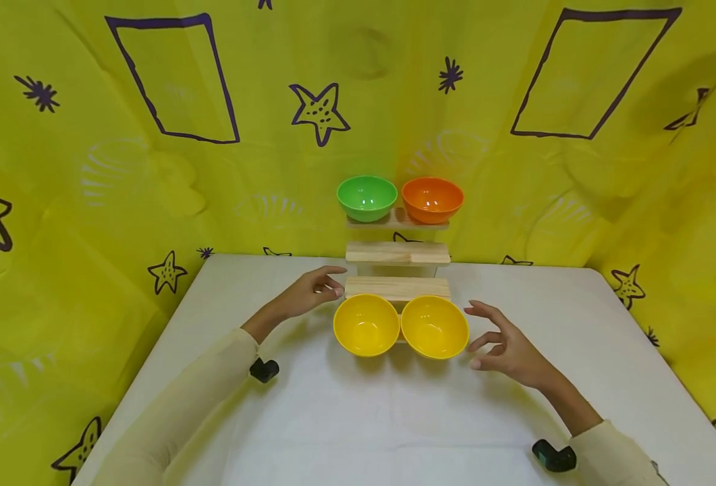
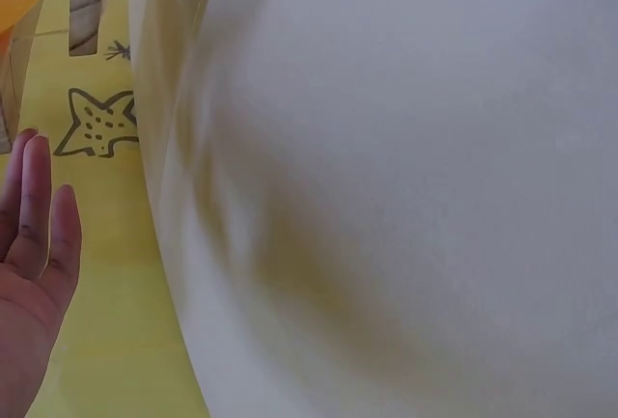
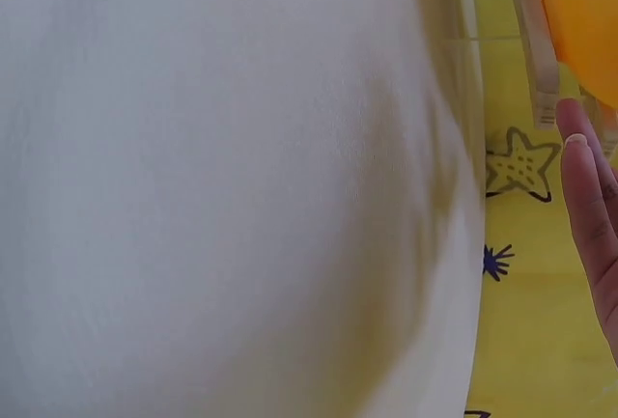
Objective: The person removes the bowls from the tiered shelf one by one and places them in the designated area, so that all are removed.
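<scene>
Left hand (image 1: 308,293) and right hand (image 1: 508,348) (both empty, fingers relaxed) flank plain yellow bowls (image 1: 366,327).

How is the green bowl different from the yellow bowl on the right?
The green bowl sits on the top shelf; the yellow bowl sits low, at the front. The right hand is beside the yellow bowl, but away from the green bowl. Both are round, open-topped and empty.

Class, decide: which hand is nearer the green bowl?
Left. The left hand is below the green bowl and to its left; the right hand is farther away, lower and off to the right.
</scene>
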Demonstrator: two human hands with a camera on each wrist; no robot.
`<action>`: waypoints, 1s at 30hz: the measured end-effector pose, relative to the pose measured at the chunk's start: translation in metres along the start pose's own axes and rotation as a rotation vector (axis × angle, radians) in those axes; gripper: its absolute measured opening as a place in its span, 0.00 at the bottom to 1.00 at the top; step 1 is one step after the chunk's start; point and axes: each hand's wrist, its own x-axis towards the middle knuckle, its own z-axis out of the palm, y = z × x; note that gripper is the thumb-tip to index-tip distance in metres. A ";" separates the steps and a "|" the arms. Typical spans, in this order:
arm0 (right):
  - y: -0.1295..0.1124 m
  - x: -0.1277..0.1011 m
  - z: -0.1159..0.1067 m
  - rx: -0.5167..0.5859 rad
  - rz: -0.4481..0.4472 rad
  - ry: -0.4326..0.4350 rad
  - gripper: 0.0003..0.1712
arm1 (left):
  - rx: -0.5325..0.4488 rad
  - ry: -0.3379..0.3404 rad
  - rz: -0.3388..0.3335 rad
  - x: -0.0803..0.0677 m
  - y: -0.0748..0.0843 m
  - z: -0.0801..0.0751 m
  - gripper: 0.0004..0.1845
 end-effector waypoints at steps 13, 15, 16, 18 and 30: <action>-0.001 0.001 0.015 0.007 0.016 0.043 0.55 | 0.004 0.001 0.011 0.007 0.000 0.008 0.25; -0.002 0.001 0.017 0.013 0.019 0.047 0.55 | 0.002 0.002 0.019 0.007 0.000 0.008 0.25; -0.002 0.001 0.017 0.014 0.015 0.046 0.55 | 0.000 0.002 0.019 0.008 -0.001 0.008 0.25; -0.002 0.002 0.018 0.019 0.005 0.042 0.55 | -0.001 0.002 0.015 0.009 -0.001 0.008 0.25; -0.004 0.005 0.025 0.037 0.027 0.070 0.58 | 0.002 0.004 -0.013 0.009 -0.005 0.009 0.24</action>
